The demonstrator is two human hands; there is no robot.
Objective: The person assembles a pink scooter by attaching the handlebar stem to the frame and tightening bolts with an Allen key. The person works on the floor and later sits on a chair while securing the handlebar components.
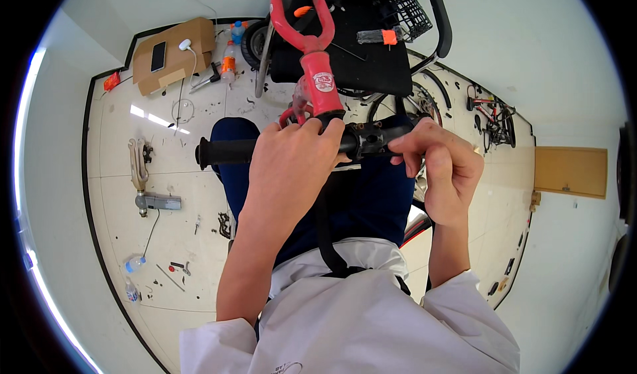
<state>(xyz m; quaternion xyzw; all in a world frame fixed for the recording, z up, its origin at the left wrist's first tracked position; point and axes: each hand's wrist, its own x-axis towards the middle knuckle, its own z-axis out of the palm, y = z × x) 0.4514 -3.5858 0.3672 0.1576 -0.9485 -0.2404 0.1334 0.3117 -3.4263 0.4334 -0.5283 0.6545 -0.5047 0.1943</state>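
A black handlebar (229, 152) lies across my lap, with a ribbed grip at its left end. Joined to it is a red bicycle fork (317, 75) with a round white sticker, its two prongs pointing away from me. My left hand (292, 168) is wrapped over the bar just left of the black clamp (369, 140) at its middle. At the clamp's right side, my right hand (446, 168) has its fingers curled together, with the fingertips at the bar. Whether something small sits between those fingertips cannot be made out.
A black chair (371, 65) stands ahead, carrying a clear tube with orange tape and a black basket (406, 16). Left are cardboard (192, 39) with a phone (158, 56), bottles (229, 65) and a silver metal part (139, 165). Bicycle parts (494, 122) lie along the right wall.
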